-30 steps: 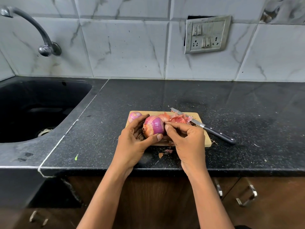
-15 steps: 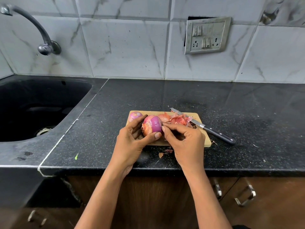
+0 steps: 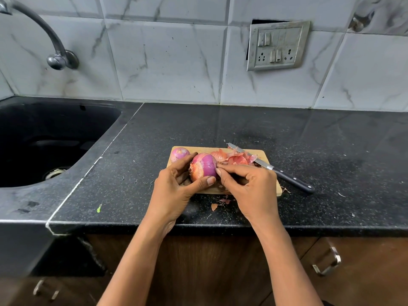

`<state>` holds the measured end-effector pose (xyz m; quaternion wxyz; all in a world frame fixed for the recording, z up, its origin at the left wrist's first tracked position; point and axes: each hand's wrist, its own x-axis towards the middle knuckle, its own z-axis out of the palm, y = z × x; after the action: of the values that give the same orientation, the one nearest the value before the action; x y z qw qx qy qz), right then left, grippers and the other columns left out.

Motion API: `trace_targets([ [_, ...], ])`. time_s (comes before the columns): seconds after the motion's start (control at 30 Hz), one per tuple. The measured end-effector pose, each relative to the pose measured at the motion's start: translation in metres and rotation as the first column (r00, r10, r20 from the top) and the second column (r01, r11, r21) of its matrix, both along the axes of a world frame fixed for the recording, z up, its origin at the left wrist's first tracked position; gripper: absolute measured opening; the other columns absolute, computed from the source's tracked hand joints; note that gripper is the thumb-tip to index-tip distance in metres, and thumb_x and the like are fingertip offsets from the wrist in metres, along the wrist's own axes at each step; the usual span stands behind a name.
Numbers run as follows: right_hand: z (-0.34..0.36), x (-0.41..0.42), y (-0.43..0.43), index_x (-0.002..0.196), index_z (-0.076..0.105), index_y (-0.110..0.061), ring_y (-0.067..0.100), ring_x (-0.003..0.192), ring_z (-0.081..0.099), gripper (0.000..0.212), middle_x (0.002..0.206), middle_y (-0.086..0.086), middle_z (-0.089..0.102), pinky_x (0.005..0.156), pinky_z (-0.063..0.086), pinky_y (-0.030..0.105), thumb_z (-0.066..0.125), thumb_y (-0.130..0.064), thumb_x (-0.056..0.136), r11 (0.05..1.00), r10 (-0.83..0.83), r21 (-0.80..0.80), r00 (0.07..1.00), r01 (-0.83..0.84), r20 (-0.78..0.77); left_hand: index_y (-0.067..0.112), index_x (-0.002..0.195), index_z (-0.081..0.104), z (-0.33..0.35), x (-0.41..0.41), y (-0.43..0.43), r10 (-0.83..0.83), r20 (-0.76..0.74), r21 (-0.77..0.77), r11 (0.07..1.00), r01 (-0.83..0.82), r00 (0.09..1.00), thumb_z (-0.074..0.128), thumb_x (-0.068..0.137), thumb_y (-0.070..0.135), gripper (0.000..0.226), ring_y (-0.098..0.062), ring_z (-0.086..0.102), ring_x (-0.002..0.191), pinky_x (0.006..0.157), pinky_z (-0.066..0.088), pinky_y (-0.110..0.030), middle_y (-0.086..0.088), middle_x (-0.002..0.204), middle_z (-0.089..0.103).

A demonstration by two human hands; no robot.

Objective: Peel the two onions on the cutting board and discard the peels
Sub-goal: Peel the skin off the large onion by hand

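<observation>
My left hand (image 3: 176, 186) grips a half-peeled onion (image 3: 204, 166) just above the wooden cutting board (image 3: 270, 188); its right side is bare purple, its left side still carries orange skin. The fingertips of my right hand (image 3: 247, 186) pinch at the onion's right side. A second, peeled onion (image 3: 179, 153) lies at the board's far left corner. A heap of loose orange peels (image 3: 234, 157) covers the back of the board. What lies under my hands on the board is hidden.
A black-handled knife (image 3: 284, 173) lies across the board's right edge, blade toward the wall. Peel scraps (image 3: 218, 203) dot the black counter (image 3: 331, 151) near its front edge. A dark sink (image 3: 44, 142) with a tap (image 3: 53, 51) is at the left.
My hands have stayed over the board. The onion has turned a little in my left hand, and my right fingertips have shifted along its right side.
</observation>
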<state>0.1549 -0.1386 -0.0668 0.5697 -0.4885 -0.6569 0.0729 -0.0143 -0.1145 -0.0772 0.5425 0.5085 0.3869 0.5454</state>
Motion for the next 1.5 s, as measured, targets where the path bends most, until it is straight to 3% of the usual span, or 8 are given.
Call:
trace_targets([
  [0.3, -0.003, -0.007, 0.005, 0.085, 0.078, -0.011, 0.008, 0.068, 0.067, 0.002, 0.08, -0.005, 0.074, 0.06, 0.058, 0.035, 0.076, -0.011, 0.083, 0.982, -0.128, 0.158, 0.978, 0.101, 0.166, 0.009, 0.137, 0.059, 0.0, 0.002, 0.0, 0.03, -0.028, 0.02, 0.999, -0.029, 0.999, 0.088, 0.062, 0.009, 0.08, -0.015, 0.069, 0.116, 0.102, 0.054, -0.032, -0.004, 0.12, 0.074],
  [0.47, -0.009, -0.011, 0.011, 0.082, 0.071, -0.01, 0.015, 0.065, 0.064, 0.007, 0.075, -0.002, 0.069, 0.057, 0.056, 0.042, 0.071, -0.017, 0.083, 0.96, -0.228, 0.215, 0.947, 0.179, 0.226, 0.008, 0.137, 0.059, 0.0, 0.003, -0.001, 0.047, -0.034, 0.023, 0.999, -0.046, 0.998, 0.088, 0.061, 0.011, 0.081, -0.014, 0.07, 0.114, 0.101, 0.054, -0.032, -0.003, 0.119, 0.075],
  [0.7, -0.008, -0.007, 0.014, 0.088, 0.073, -0.015, 0.011, 0.073, 0.068, 0.005, 0.081, -0.008, 0.071, 0.068, 0.059, 0.043, 0.071, -0.018, 0.085, 0.993, -0.096, 0.073, 0.995, 0.095, 0.017, 0.008, 0.136, 0.06, -0.001, 0.001, 0.0, 0.053, -0.036, 0.013, 0.999, -0.053, 0.998, 0.089, 0.063, 0.004, 0.079, -0.016, 0.069, 0.115, 0.1, 0.055, -0.032, -0.005, 0.12, 0.074],
  [0.93, -0.001, -0.004, 0.005, 0.101, 0.08, -0.019, 0.002, 0.089, 0.074, 0.019, 0.094, -0.012, 0.078, 0.082, 0.061, 0.025, 0.08, -0.008, 0.085, 0.986, 0.068, -0.131, 0.969, -0.101, -0.236, 0.011, 0.137, 0.06, 0.0, 0.0, -0.001, 0.057, -0.045, 0.004, 0.998, -0.057, 0.997, 0.09, 0.063, 0.01, 0.08, -0.013, 0.07, 0.114, 0.101, 0.055, -0.034, -0.005, 0.122, 0.074],
  [1.07, 0.001, -0.005, 0.002, 0.101, 0.08, -0.019, -0.003, 0.092, 0.072, 0.021, 0.094, -0.017, 0.076, 0.087, 0.06, 0.029, 0.081, -0.009, 0.083, 0.999, 0.018, -0.038, 0.99, -0.023, -0.142, 0.011, 0.137, 0.06, -0.001, 0.0, -0.001, 0.062, -0.046, 0.001, 0.998, -0.062, 0.997, 0.091, 0.062, 0.011, 0.081, -0.014, 0.07, 0.114, 0.103, 0.054, -0.038, -0.005, 0.122, 0.073],
  [1.3, -0.007, -0.006, 0.005, 0.089, 0.076, -0.009, 0.011, 0.076, 0.068, 0.006, 0.086, -0.001, 0.074, 0.068, 0.056, 0.031, 0.078, -0.008, 0.084, 0.958, -0.202, 0.255, 0.945, 0.135, 0.259, 0.018, 0.136, 0.061, 0.0, 0.003, -0.002, 0.106, -0.124, 0.06, 0.993, -0.099, 0.987, 0.094, 0.057, 0.026, 0.086, -0.008, 0.069, 0.113, 0.103, 0.054, -0.036, 0.002, 0.119, 0.074],
  [1.43, -0.011, -0.005, 0.014, 0.086, 0.069, -0.006, 0.018, 0.072, 0.064, 0.007, 0.082, 0.003, 0.068, 0.062, 0.056, 0.039, 0.07, -0.012, 0.085, 0.95, -0.246, 0.269, 0.912, 0.159, 0.33, 0.028, 0.127, 0.064, 0.002, 0.003, -0.003, 0.127, -0.142, 0.068, 0.991, -0.118, 0.982, 0.094, 0.052, 0.035, 0.081, -0.005, 0.07, 0.111, 0.1, 0.054, -0.031, 0.008, 0.115, 0.076],
  [1.5, -0.011, -0.004, 0.016, 0.086, 0.067, -0.005, 0.018, 0.072, 0.063, 0.006, 0.082, 0.003, 0.067, 0.061, 0.056, 0.039, 0.07, -0.011, 0.085, 0.953, -0.242, 0.255, 0.915, 0.162, 0.322, 0.024, 0.13, 0.064, 0.003, 0.004, -0.004, 0.122, -0.136, 0.066, 0.991, -0.113, 0.983, 0.093, 0.054, 0.031, 0.082, -0.004, 0.07, 0.109, 0.097, 0.055, -0.027, 0.007, 0.114, 0.075],
])
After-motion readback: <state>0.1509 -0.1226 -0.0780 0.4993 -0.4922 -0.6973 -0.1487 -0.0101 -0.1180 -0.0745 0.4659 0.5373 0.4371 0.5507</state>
